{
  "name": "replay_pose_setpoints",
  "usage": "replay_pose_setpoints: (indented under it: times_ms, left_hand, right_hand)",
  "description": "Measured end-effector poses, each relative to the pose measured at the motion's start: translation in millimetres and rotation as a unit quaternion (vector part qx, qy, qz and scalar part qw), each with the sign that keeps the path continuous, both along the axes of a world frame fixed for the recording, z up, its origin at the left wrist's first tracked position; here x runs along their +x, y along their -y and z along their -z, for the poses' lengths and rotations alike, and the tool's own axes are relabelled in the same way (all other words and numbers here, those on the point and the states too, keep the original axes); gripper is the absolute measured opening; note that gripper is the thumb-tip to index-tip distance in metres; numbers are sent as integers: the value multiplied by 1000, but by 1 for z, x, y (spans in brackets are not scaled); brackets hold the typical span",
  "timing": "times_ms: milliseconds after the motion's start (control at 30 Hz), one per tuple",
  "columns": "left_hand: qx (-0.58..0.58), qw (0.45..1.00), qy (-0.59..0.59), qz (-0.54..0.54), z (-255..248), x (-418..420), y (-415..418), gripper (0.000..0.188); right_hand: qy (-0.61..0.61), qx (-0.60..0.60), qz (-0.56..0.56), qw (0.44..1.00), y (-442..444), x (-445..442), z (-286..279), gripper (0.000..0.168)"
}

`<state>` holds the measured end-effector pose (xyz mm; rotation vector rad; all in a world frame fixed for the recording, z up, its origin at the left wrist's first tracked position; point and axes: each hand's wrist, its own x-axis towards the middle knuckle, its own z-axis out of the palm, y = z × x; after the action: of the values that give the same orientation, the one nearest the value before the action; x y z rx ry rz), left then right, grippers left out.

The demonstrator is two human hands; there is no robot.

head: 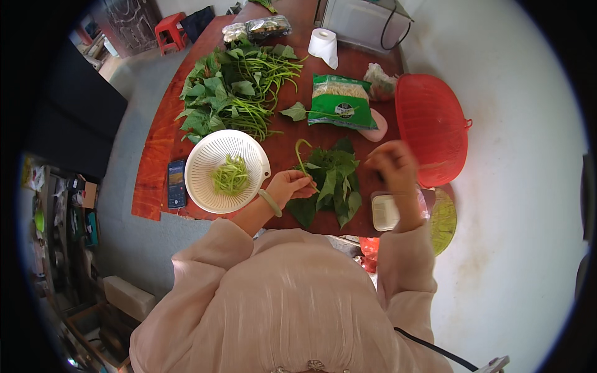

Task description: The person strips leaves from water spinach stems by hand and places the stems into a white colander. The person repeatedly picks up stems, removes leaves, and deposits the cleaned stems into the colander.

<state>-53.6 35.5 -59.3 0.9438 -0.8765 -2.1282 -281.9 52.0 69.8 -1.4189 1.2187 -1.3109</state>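
My left hand (pixel 292 185), with a bangle at the wrist, pinches a curved green stem (pixel 301 161) over a pile of loose green leaves (pixel 336 179). Blurred and raised, my right hand (pixel 394 163) is to the right of that pile; whether it holds anything is unclear. To the left, a white slotted plastic colander (pixel 200 186) contains short cut green stems (pixel 232 176). A large heap of leafy greens with long stems (pixel 233 93) lies beyond the colander. One leaf on a long stem (pixel 295 112) lies beside a green plastic food package (pixel 343 100), its stem reaching across the package.
Left of the colander lies a smartphone (pixel 177 184). A red mesh food cover (pixel 431 130) leans near the wall at right. A clear plastic tub (pixel 385 213) is by my right forearm. Farther back are a paper roll (pixel 323 44) and wrapped mushrooms (pixel 268 27). The reddish wooden table (pixel 149 186) has its near edge at my body.
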Motion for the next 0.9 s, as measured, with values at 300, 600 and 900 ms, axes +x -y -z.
replay_pose_setpoints:
  times_ms: [300, 600, 900]
  left_hand:
    - [27, 997, -61, -49, -13, -13, 0, 17]
    - [37, 995, -88, -26, -11, -9, 1, 14]
    - [-26, 992, -60, 106, -17, 7, 4, 16]
  right_hand:
    - [-101, 74, -27, 992, -29, 47, 87, 12]
    - [-322, -89, -28, 942, -32, 54, 55, 9]
    - [-292, -29, -151, 944, -19, 50, 53, 8]
